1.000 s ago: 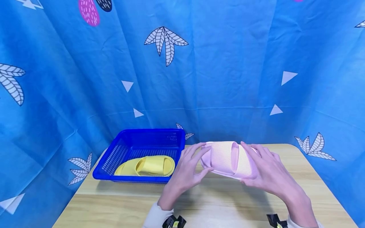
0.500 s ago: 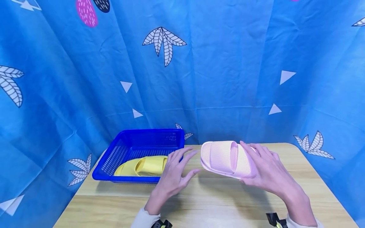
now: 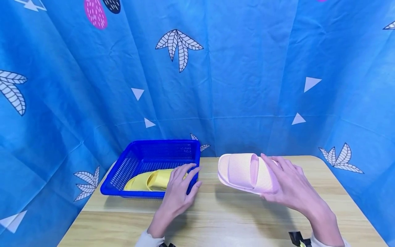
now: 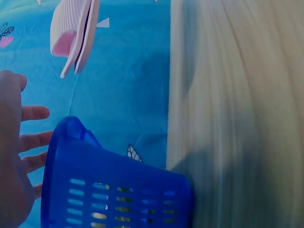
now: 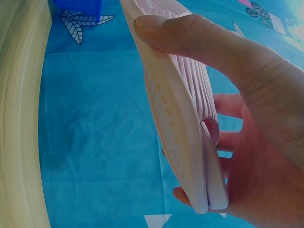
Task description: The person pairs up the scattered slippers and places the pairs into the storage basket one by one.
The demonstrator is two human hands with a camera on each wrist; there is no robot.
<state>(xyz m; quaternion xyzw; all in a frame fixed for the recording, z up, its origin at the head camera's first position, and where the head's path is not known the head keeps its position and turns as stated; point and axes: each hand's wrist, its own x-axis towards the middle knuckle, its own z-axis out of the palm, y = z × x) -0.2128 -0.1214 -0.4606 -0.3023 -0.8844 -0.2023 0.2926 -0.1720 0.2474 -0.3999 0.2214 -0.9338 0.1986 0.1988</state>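
Observation:
My right hand (image 3: 288, 183) grips a pair of pink ribbed slippers (image 3: 242, 171) by the right end, above the table. The two slippers are fitted together, their soles (image 5: 175, 123) lying close in the right wrist view, with the thumb on one side and fingers on the other. My left hand (image 3: 177, 192) holds nothing. Its fingers are spread and slightly bent beside the right front corner of a blue plastic basket (image 3: 123, 192); whether they touch the rim is unclear. Yellow slippers (image 3: 140, 181), seemingly also fitted together, lie in the basket, partly hidden by that hand.
The basket stands at the left rear of a light wooden table (image 3: 225, 223). A blue patterned curtain (image 3: 247, 85) hangs behind the table and at both sides.
My left hand has let go of the left end of the pink slippers and moved left to the basket. The right hand has stayed in place, still gripping them.

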